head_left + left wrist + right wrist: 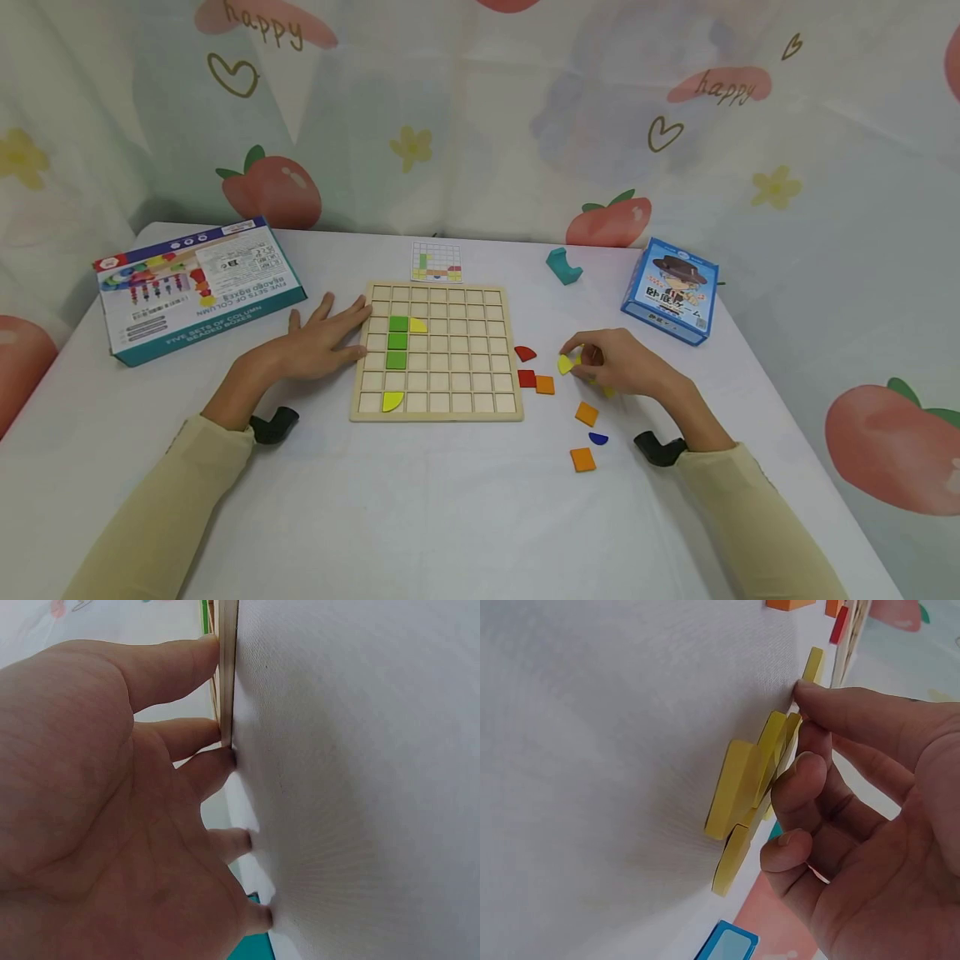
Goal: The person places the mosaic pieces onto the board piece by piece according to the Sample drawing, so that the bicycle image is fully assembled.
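Observation:
A wooden grid board [437,416] lies on the table, holding several green squares [397,342] in one column, a yellow quarter-circle piece [417,326] beside the top one and another yellow quarter-circle [392,402] near the bottom. My left hand [318,342] is spread flat, with thumb and fingertips at the board's left edge; its thumb [184,671] meets the wooden side in the left wrist view. To the board's right, my right hand [618,360] pinches a yellow quarter-circle piece [565,365] between thumb and finger. More yellow pieces [733,791] lie beneath that hand, partly hidden from the head view.
Red pieces [526,354], orange squares [582,460] and a blue half-circle [598,438] lie right of the board. A pattern card [437,262] sits behind it. A bead-game box [202,292] stands left, a blue box [670,292] and a teal piece [563,267] back right.

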### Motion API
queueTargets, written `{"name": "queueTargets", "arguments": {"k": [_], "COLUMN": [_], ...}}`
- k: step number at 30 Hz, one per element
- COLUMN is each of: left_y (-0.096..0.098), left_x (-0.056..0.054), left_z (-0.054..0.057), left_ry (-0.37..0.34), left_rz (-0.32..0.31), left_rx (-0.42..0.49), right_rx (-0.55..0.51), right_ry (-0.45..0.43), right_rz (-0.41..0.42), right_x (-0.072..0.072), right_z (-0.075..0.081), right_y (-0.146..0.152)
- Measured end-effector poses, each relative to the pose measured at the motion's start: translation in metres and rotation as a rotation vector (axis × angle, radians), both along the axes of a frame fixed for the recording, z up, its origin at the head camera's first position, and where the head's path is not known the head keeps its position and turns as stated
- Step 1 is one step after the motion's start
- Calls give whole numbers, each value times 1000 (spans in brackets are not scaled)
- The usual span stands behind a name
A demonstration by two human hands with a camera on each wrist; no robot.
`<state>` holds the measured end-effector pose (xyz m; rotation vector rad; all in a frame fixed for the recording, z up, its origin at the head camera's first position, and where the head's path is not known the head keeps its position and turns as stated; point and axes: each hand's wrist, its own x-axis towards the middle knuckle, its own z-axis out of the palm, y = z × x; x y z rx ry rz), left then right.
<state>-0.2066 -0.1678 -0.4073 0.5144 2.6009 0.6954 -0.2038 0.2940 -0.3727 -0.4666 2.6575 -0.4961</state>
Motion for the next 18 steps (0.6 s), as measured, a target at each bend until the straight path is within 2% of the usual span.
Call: {"name": "queueTargets", "arguments": {"k": [18], "left_y": [-1], "left_x": [1], "left_z": [1], "left_ry": [0], "left_rz": [-4], "left_rx": [6], "right_rx": [2], "right_ry": [11], "right_rz": [-11], "right_x": [4], "right_z": [-1], "right_y": [1]}}
